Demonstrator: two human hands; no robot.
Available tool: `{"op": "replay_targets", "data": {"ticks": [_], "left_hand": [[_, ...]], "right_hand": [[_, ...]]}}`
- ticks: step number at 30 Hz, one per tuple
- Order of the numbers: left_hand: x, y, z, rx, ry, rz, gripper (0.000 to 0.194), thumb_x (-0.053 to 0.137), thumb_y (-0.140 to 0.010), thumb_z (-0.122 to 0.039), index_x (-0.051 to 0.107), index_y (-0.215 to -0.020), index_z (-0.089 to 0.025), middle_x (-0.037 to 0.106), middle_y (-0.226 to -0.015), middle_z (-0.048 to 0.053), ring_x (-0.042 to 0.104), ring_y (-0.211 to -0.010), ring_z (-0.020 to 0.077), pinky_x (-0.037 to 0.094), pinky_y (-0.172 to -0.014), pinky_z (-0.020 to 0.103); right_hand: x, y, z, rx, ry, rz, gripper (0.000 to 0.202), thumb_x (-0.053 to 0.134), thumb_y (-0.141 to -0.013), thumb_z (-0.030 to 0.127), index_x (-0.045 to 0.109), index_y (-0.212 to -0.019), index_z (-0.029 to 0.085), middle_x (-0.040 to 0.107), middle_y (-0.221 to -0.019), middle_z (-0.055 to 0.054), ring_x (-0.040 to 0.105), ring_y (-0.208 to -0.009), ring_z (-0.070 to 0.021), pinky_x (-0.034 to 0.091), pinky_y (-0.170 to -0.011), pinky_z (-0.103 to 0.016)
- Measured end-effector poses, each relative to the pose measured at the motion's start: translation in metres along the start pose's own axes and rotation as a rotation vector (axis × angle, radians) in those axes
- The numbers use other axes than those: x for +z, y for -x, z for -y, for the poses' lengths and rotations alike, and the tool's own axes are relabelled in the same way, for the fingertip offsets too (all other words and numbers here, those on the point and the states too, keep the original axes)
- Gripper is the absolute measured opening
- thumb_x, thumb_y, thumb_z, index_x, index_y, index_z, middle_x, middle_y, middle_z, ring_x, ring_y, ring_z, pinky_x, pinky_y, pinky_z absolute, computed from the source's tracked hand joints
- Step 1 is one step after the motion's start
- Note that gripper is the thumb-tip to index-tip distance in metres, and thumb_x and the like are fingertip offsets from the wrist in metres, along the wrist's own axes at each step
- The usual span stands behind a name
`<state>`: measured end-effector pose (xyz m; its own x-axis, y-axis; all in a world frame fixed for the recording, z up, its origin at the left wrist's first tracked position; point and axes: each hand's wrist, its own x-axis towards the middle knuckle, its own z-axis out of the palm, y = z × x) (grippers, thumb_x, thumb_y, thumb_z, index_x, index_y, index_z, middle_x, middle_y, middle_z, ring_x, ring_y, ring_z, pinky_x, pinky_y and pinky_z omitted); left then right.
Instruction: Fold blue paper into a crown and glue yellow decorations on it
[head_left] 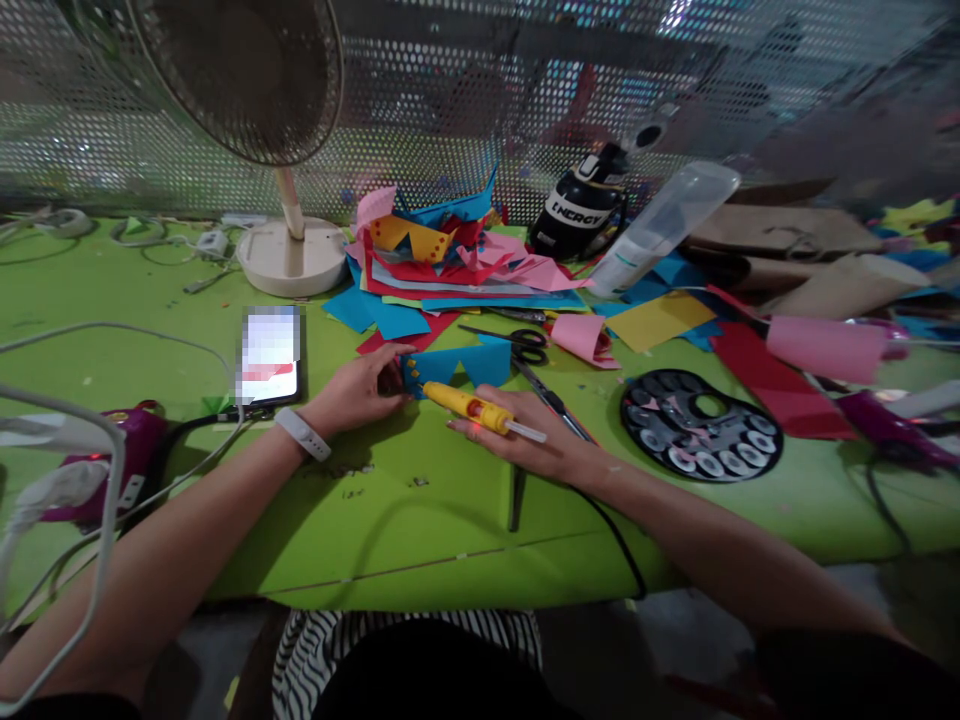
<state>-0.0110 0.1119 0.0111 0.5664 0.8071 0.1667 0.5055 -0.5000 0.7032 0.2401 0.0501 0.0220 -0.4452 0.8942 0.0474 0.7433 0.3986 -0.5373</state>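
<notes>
My left hand (369,386) pinches the left end of a blue paper strip (457,362) with a notched cut in its edge. Small yellow pieces sit on the strip near those fingers. In my right hand (517,430) is a yellow hot glue gun (465,405), with a clear glue stick poking out of its back. The gun's nozzle points at the strip's left end, close to the yellow pieces; whether it touches cannot be made out. Black-handled scissors (529,346) lie just behind the strip.
A fan (292,255) and a phone (270,355) stand left. Behind lies a pile of coloured paper pieces (450,270), beside a black bottle (574,215). A black palette (701,425) is at right. White cables (112,480) and purple power strips (135,445) lie near my arms.
</notes>
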Motion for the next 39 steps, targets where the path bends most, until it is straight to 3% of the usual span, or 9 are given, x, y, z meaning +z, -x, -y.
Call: {"op": "replay_targets", "data": {"ticks": [9, 14, 17, 21, 26, 30, 34, 37, 39], "left_hand": [[0.0, 0.0, -0.001, 0.004, 0.003, 0.002, 0.063, 0.067, -0.077, -0.031, 0.049, -0.135, -0.015, 0.069, -0.093, 0.007, 0.064, -0.078, 0.0183, 0.05, -0.071, 0.03], [-0.001, 0.0, -0.001, 0.002, -0.028, 0.007, 0.065, 0.066, -0.077, -0.032, 0.048, -0.136, -0.016, 0.069, -0.1, 0.007, 0.063, -0.08, 0.0177, 0.049, -0.073, 0.03], [-0.002, 0.0, -0.002, -0.001, -0.062, 0.012, 0.065, 0.066, -0.077, -0.032, 0.048, -0.137, -0.015, 0.068, -0.102, 0.008, 0.063, -0.083, 0.0182, 0.048, -0.075, 0.03], [-0.002, 0.0, -0.002, 0.001, -0.045, 0.003, 0.064, 0.066, -0.076, -0.031, 0.049, -0.136, -0.015, 0.066, -0.089, 0.004, 0.06, -0.075, 0.0163, 0.046, -0.07, 0.028], [-0.002, -0.001, 0.0, 0.014, -0.003, 0.019, 0.065, 0.066, -0.077, -0.03, 0.048, -0.136, -0.013, 0.065, -0.085, 0.004, 0.059, -0.073, 0.0162, 0.046, -0.066, 0.028], [-0.003, -0.002, 0.001, 0.026, -0.034, 0.007, 0.063, 0.066, -0.077, -0.032, 0.049, -0.136, -0.016, 0.066, -0.093, 0.006, 0.061, -0.075, 0.0161, 0.047, -0.068, 0.028], [-0.003, -0.003, 0.004, 0.044, -0.045, 0.003, 0.063, 0.065, -0.078, -0.033, 0.048, -0.136, -0.015, 0.065, -0.089, 0.005, 0.06, -0.072, 0.0154, 0.047, -0.065, 0.027], [-0.003, -0.004, 0.004, 0.041, -0.035, -0.001, 0.063, 0.066, -0.078, -0.033, 0.048, -0.136, -0.015, 0.064, -0.084, 0.004, 0.06, -0.071, 0.016, 0.047, -0.064, 0.027], [-0.003, -0.004, 0.003, 0.034, -0.024, 0.003, 0.063, 0.066, -0.078, -0.033, 0.048, -0.136, -0.014, 0.064, -0.081, 0.003, 0.061, -0.07, 0.0161, 0.048, -0.064, 0.028]], "right_hand": [[-0.001, 0.0, 0.002, -0.027, 0.021, -0.022, 0.035, 0.052, -0.091, 0.051, 0.037, -0.074, 0.023, 0.046, -0.064, 0.003, 0.045, -0.055, -0.0131, 0.03, -0.054, -0.028], [-0.003, 0.0, 0.003, -0.132, 0.033, -0.089, 0.036, 0.051, -0.092, 0.05, 0.037, -0.073, 0.023, 0.045, -0.062, 0.004, 0.042, -0.052, -0.0116, 0.03, -0.052, -0.027], [-0.004, 0.002, 0.004, -0.205, 0.038, -0.15, 0.035, 0.052, -0.093, 0.049, 0.039, -0.073, 0.023, 0.045, -0.062, 0.004, 0.041, -0.052, -0.0107, 0.03, -0.05, -0.026], [-0.012, 0.007, 0.006, -0.285, 0.031, -0.261, 0.031, 0.056, -0.092, 0.044, 0.043, -0.074, 0.023, 0.046, -0.062, 0.005, 0.043, -0.051, -0.0098, 0.033, -0.049, -0.024], [-0.044, 0.029, 0.001, -0.247, 0.154, -0.496, 0.028, 0.061, -0.088, 0.049, 0.052, -0.083, 0.023, 0.057, -0.068, 0.0, 0.053, -0.056, -0.0142, 0.04, -0.052, -0.027], [-0.074, 0.062, -0.038, -0.015, 0.358, -0.598, 0.036, 0.063, -0.084, 0.057, 0.054, -0.082, 0.023, 0.061, -0.07, -0.004, 0.055, -0.056, -0.0173, 0.041, -0.054, -0.031], [-0.089, 0.105, -0.112, 0.259, 0.501, -0.661, 0.04, 0.061, -0.079, 0.064, 0.052, -0.072, 0.026, 0.057, -0.063, -0.005, 0.053, -0.055, -0.023, 0.04, -0.052, -0.035], [-0.095, 0.133, -0.163, 0.415, 0.51, -0.636, 0.034, 0.067, -0.075, 0.057, 0.054, -0.067, 0.026, 0.057, -0.059, -0.007, 0.055, -0.057, -0.0257, 0.042, -0.055, -0.038], [-0.098, 0.145, -0.184, 0.525, 0.5, -0.575, 0.033, 0.071, -0.071, 0.053, 0.056, -0.066, 0.024, 0.06, -0.063, -0.011, 0.057, -0.058, -0.0268, 0.041, -0.054, -0.039]]}}
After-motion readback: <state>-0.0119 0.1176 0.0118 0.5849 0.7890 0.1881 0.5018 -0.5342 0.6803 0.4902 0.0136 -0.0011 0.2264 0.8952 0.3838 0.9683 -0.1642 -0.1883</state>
